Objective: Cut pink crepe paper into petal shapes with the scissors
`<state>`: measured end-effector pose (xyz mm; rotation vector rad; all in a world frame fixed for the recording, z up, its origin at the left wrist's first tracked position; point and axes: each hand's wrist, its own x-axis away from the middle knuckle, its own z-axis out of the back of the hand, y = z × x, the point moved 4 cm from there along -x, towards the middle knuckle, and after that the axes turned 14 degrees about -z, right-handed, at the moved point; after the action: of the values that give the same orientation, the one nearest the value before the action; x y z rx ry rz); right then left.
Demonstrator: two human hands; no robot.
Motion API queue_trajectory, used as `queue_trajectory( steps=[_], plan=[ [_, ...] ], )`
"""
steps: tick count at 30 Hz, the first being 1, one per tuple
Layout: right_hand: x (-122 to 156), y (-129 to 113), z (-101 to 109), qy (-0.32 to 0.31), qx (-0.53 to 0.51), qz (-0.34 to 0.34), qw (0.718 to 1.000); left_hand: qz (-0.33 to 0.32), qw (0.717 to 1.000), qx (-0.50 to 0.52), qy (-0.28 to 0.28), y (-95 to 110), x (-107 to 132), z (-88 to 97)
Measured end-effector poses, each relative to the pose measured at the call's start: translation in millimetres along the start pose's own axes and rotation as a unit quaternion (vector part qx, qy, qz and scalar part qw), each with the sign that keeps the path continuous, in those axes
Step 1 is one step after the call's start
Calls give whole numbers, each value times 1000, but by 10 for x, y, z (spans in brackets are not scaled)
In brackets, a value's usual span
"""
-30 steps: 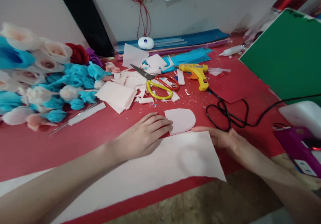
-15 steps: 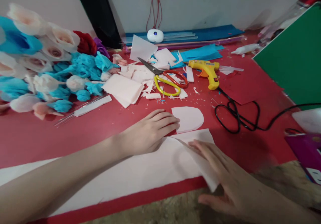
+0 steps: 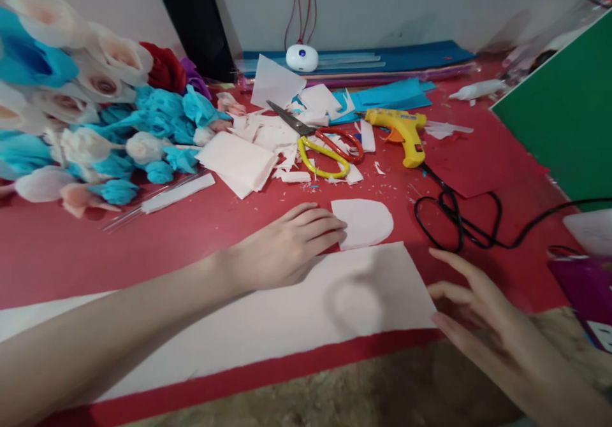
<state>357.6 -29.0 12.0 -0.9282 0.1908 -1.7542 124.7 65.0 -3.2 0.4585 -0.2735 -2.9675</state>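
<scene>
A long strip of pale pink paper (image 3: 268, 325) lies flat on the red table (image 3: 143, 242). My left hand (image 3: 287, 245) rests palm down on its upper edge, fingers stretched out, fingertips touching a rounded pink paper cut-out (image 3: 366, 222). My right hand (image 3: 482, 312) hovers at the strip's right end with fingers spread, holding nothing.
Yellow-and-red scissors (image 3: 325, 150) lie among pink paper scraps (image 3: 239, 162). A yellow glue gun (image 3: 401, 130) with a black cord (image 3: 454, 220) sits to the right. Paper flowers (image 3: 86, 121) pile at left. A green board (image 3: 568, 108) and a purple box (image 3: 588, 287) stand at right.
My right hand let the folded right end of the strip go; the strip now lies flat, and the hand has drawn back to the right with fingers spread. My left hand stayed put.
</scene>
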Motion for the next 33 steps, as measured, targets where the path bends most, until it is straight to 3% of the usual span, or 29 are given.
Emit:
queue_trajectory(
  steps=[6, 11, 15, 18, 23, 27, 33],
  plan=[
    [159, 73, -76, 13, -36, -10, 999, -3, 1000, 2, -1, -2, 1, -2],
    [142, 79, -246, -16, -63, 49, 997, 0, 1000, 3, -7, -4, 8, -8],
    [188, -37, -292, -5, 33, 125, 992, 2, 1000, 2, -6, -4, 6, -5],
    [240, -211, -346, -10, 155, 235, 960, 1, 1000, 3, -4, -7, 4, -4],
    [245, -477, -529, -19, 242, 411, 878, 4, 1000, 10, 6, -4, 9, -6],
    [199, -594, -672, -18, 286, 467, 837, 12, 1000, 13, -7, -8, 14, -23],
    [163, -613, -774, -27, 299, 480, 824, 11, 999, 48, -19, -32, 18, -22]
  ],
)
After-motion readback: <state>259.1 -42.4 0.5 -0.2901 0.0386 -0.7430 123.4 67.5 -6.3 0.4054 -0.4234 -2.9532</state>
